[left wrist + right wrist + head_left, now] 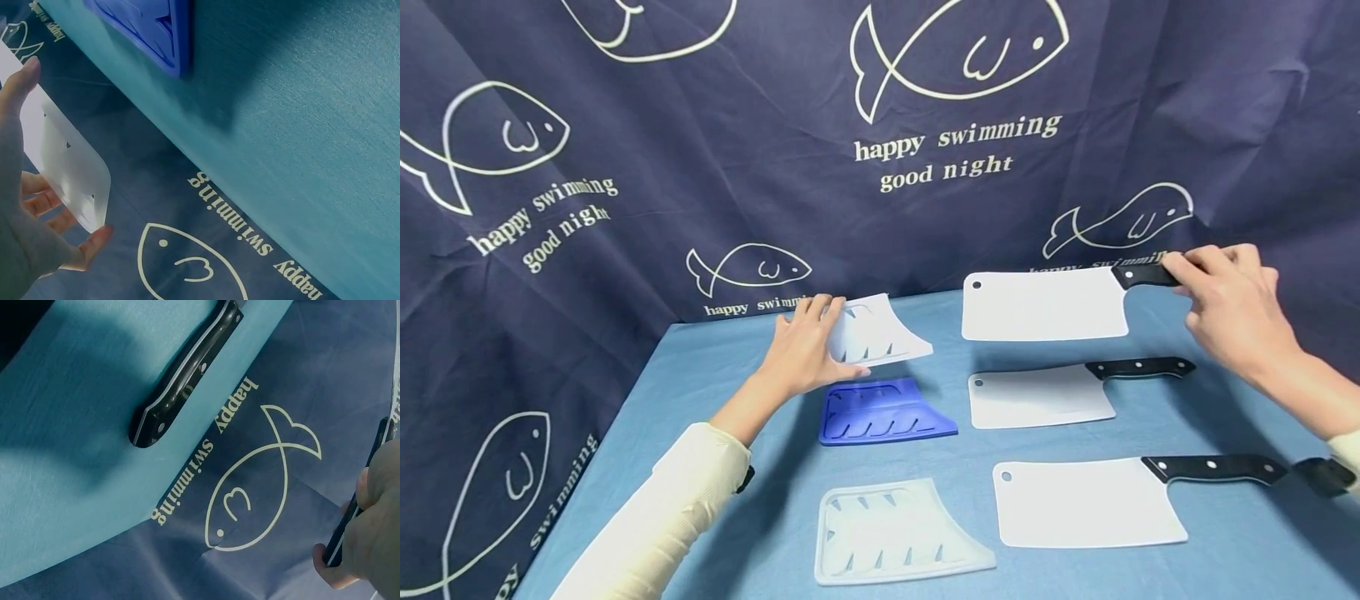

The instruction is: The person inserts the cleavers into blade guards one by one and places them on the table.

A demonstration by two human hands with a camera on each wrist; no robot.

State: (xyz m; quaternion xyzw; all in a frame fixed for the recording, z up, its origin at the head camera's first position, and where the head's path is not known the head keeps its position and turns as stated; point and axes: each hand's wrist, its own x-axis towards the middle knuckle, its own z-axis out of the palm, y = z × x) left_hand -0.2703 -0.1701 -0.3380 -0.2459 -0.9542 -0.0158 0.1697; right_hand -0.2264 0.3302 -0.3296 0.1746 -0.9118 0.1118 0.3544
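Gripping white cover (880, 335) in my left hand (805, 346), far cleaver (1045, 307) by handle (1146, 276) in my right hand (1243, 304); both at far side of table (662, 417), gap between. For control: cleaver level, wrists steady, my fingers (829, 308) off cutting edge (1045, 337).

We see a dark blue curtain (790, 125) behind the far edge of the table (692, 367) and beyond its left edge too, creased and hanging in soft folds. Fish (951, 58) in pale outline repeat across it, with the words "happy swimming" (958, 137) and "good night" (946, 173) beneath several of them. We find the table a plain lighter blue, finely textured in the left wrist view, where light leaves a pale sheen. Soft-edged shadows (771, 492) fall toward its left edge.
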